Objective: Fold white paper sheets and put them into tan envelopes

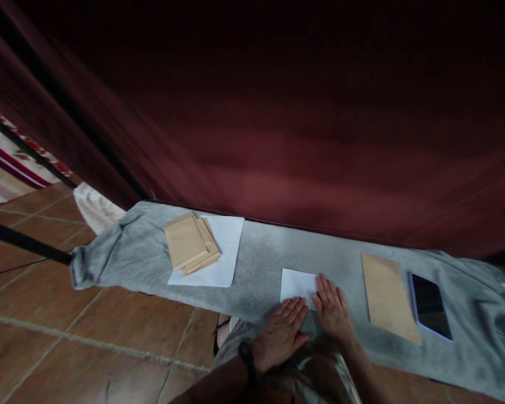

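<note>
A small white sheet of paper (pixel 298 282), seemingly folded, lies on the grey cloth-covered bench in front of me. Flat across its near edge rests my left hand (pixel 283 331), fingers stretched out. My right hand (pixel 331 308) presses on the paper's right side, its fingers also extended and flat. Neither hand grips anything. To the right of my right hand lies a flat brown paper envelope (pixel 389 297). Further left, a pile of brown envelopes (pixel 187 241) sits partly on top of larger white paper (pixel 231 247).
Grey cloth (pixel 261 252) covers the long narrow bench. A phone (pixel 431 306) with a dark screen lies near its right end. Dark red fabric (pixel 278 168) rises right behind the bench. Brown floor tiles (pixel 122 325) and a dark bar (pixel 25 241) are at the left.
</note>
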Motion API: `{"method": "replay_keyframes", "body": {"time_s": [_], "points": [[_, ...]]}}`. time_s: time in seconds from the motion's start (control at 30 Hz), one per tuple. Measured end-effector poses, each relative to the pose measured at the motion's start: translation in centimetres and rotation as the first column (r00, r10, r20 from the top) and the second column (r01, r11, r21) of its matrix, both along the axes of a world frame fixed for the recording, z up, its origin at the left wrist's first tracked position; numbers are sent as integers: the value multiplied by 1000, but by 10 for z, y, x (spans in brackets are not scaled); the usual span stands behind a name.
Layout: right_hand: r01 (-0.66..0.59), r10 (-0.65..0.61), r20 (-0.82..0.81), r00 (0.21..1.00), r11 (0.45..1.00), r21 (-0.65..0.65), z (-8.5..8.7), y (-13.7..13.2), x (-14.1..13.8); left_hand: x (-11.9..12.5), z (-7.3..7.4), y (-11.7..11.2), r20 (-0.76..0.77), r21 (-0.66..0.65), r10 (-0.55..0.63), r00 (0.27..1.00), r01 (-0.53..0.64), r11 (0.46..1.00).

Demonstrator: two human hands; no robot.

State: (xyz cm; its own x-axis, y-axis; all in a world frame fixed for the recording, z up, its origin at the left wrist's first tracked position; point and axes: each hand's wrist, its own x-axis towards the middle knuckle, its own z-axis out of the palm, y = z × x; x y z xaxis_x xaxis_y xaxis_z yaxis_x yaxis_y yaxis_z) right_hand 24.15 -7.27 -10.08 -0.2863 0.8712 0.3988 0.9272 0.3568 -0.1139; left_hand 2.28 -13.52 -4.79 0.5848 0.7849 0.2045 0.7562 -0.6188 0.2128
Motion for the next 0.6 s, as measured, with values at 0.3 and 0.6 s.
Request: {"method": "replay_keyframes", "body": {"time_s": [0.3, 0.6], "points": [[63, -63, -44, 997, 998, -3, -7, -7, 18, -19, -3, -11, -16, 6, 105, 994, -105, 994], [-21, 22, -19, 1000, 999, 25, 6, -45, -10, 14, -5, 12, -23, 16, 142, 990, -142, 990]]}}
